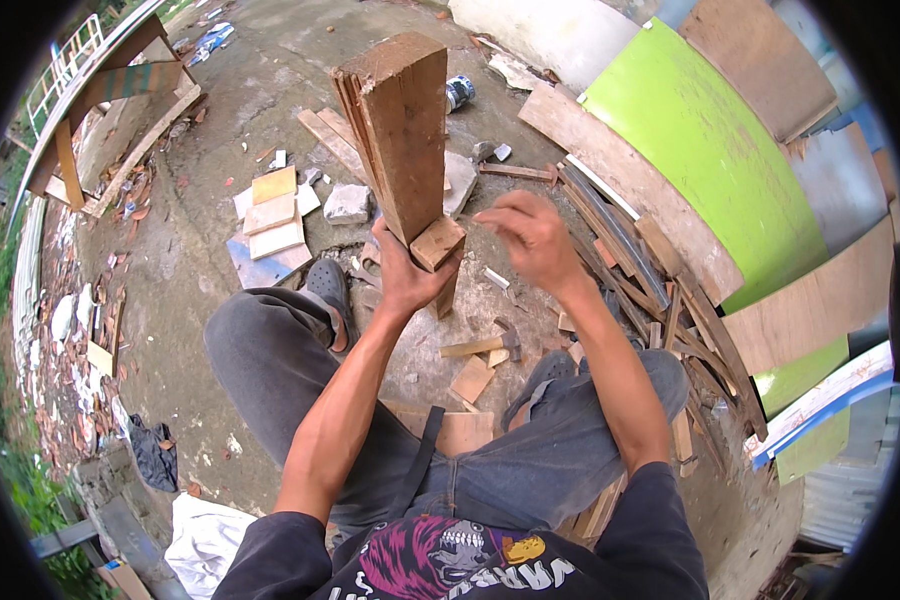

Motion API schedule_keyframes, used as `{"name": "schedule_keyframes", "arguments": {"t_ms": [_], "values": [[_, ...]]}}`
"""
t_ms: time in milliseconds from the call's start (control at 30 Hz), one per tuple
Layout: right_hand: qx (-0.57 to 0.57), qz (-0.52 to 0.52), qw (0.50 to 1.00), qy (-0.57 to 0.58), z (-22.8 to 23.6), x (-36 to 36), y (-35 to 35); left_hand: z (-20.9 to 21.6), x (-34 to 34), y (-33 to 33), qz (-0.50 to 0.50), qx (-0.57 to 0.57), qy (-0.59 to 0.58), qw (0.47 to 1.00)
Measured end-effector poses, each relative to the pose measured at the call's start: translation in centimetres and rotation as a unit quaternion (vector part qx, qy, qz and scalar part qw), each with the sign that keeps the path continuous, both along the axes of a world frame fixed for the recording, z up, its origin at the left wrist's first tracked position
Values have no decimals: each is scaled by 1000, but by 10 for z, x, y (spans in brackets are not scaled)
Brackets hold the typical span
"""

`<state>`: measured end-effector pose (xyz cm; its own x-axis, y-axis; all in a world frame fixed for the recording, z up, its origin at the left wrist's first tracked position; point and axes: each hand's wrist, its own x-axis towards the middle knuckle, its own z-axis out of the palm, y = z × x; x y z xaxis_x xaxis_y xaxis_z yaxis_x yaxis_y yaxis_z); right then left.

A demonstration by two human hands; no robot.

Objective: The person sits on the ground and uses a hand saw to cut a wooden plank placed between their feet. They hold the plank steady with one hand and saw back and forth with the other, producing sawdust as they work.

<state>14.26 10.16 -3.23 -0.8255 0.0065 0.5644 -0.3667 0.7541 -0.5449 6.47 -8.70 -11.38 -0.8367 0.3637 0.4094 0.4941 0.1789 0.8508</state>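
Note:
A thick wooden beam (405,140) stands tilted in front of me, its far end split along one side. Around its near end wraps my left hand (407,277), pressing a small wooden block (437,243) against it. My right hand (535,240) is raised just to the right of the beam, apart from it, with thumb and fingers pinched together. Whatever may be between those fingertips is too small to make out. Below the hands, a hammer (480,345) with a wooden handle lies on the ground beside a small wood offcut (472,380).
Flat wooden pieces (273,215) are stacked at the left, near a broken concrete chunk (347,204). A can (459,93) lies beyond the beam. Scrap lumber (620,250) piles up at the right before a green panel (710,150). A white cloth (205,545) rests at lower left.

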Motion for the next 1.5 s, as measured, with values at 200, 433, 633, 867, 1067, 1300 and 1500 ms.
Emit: {"name": "schedule_keyframes", "arguments": {"t_ms": [200,433,633,867,1067,1300,1500], "values": [[75,70,993,61,-1,-2,-42,-9,-5,4,9,10,71,997],[54,75,994,65,-8,-9,-47,-9,-3,5,-21,26,20,999],[64,90,992,57,-13,-16,-42,-11,-4,3,-17,16,32,999],[102,-38,992,62,-32,-24,24,-6,-2,-3,-7,21,-5,1000],[-8,-79,997,-14,-6,-3,38,0,-2,-11,36,-38,26,998],[105,29,990,87,-1,-4,-38,-8,0,-4,-2,12,11,1000],[113,40,989,91,-12,-5,-43,-9,0,-1,14,-14,48,999]]}}
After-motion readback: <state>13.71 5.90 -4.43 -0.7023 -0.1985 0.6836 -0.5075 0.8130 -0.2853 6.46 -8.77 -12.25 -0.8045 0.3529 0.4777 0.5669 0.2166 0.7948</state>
